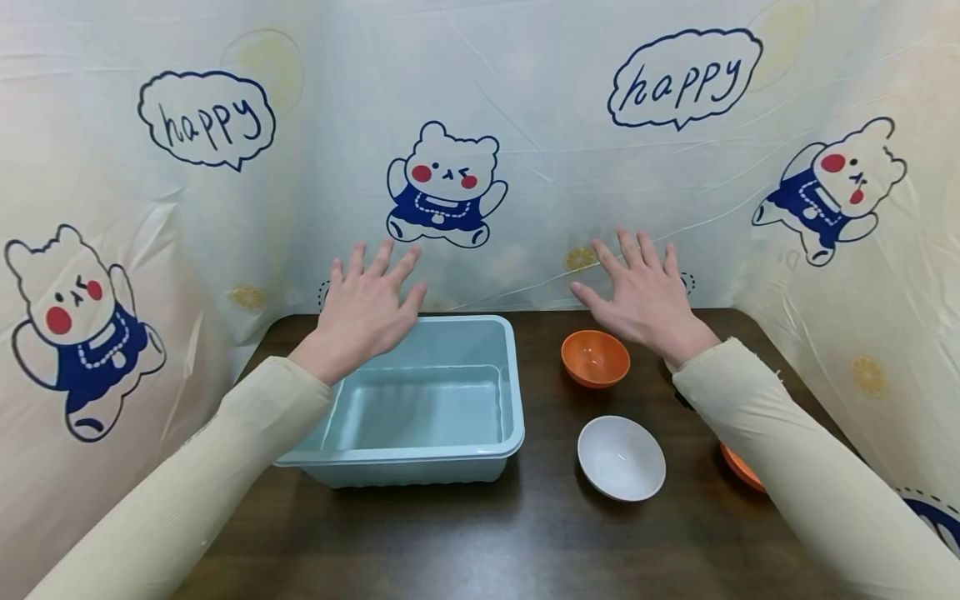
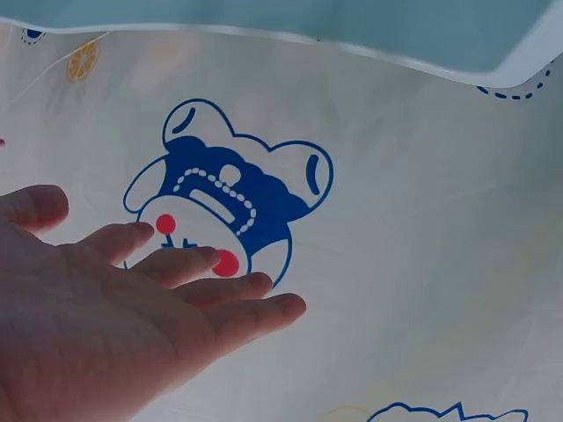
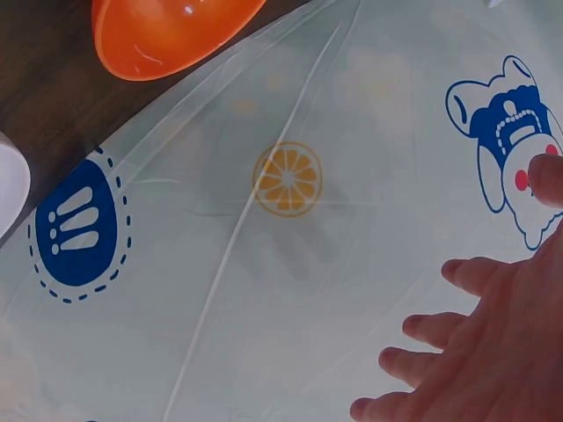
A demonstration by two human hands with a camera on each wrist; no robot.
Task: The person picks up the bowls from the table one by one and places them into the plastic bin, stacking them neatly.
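Note:
My left hand (image 1: 365,308) is raised over the back left of a light blue plastic basin (image 1: 420,408), fingers spread and holding nothing. In the left wrist view the same hand (image 2: 149,299) has its fingers extended, with the basin's rim (image 2: 264,33) along the top. My right hand (image 1: 641,296) is lifted above the table's back right, fingers also spread and nothing in them. Nearest to it is an orange bowl (image 1: 596,359); a white bowl (image 1: 621,458) sits in front of that. Another orange item (image 1: 742,468) is mostly hidden by my right sleeve.
Everything stands on a dark brown wooden table (image 1: 450,542). A pale plastic sheet (image 1: 555,192) printed with bears and "happy" bubbles hangs around its back and sides. Something dark beside my right cuff is mostly covered, and I cannot tell what it is.

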